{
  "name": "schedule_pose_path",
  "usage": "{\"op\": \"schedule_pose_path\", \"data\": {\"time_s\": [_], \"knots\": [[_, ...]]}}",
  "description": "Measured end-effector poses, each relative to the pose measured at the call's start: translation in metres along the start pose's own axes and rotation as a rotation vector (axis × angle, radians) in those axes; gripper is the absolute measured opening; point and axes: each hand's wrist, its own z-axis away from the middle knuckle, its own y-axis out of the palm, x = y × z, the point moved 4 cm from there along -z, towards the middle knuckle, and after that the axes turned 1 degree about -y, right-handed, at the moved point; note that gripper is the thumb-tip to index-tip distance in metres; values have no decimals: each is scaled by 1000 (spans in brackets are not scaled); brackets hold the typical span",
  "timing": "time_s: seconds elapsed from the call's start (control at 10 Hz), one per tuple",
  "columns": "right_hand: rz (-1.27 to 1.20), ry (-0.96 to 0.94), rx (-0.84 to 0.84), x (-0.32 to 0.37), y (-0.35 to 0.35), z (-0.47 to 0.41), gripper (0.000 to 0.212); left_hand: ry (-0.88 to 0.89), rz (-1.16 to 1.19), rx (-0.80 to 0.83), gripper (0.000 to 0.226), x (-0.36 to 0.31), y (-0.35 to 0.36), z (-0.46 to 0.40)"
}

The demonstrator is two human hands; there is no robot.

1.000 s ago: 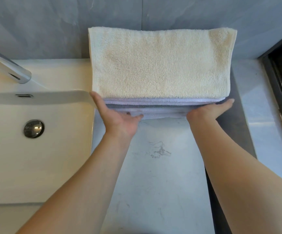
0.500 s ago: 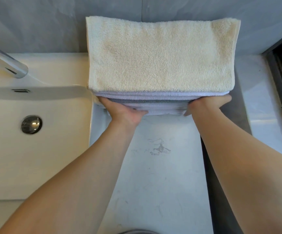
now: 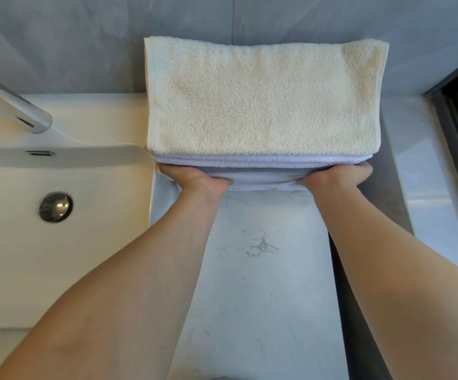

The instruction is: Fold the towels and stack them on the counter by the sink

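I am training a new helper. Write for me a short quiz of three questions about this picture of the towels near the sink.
1. True or false: the cream towel lies on top of the stack.
2. Which hand is nearer the sink? A) left hand B) right hand
3. Fill in: the tap stands at the picture's ____ edge.

Key: 1 true; 2 A; 3 left.

Holding a stack of folded towels (image 3: pixel 263 105) with left hand (image 3: pixel 195 179) and right hand (image 3: pixel 334 176) tucked underneath, hovering over marble counter (image 3: pixel 263 270) beside sink (image 3: pixel 44 242).
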Motion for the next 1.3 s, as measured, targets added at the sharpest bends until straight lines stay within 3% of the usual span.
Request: {"op": "schedule_pose_path", "data": {"time_s": [0.1,0.3,0.4,0.5,0.8,1.0,1.2,1.3], "knots": [[17,14,14,4,-14,23,54,8,-60,-40,83,-3,-7,25],[199,-253,77,15,-12,48,66,79,-102,-150,74,-14,7,62],[278,-353,106,12,8,54,41,43,-138,-162,79,-21,32,55],[324,-346,100,7,14,52,41,-6,-158,-235,82,-22,38,47],[464,-275,70,11,0,43,63,-10,-246,-194,86,-14,32,54],[544,-402,-43,16,-6,53,69,21,-297,-218,87,-18,31,75],[605,-503,-55,-3,-37,84,66,67,-419,-168,81,-4,22,102],[575,-490,20,5,-45,91,58,109,-425,-139,70,-22,10,106]]}}
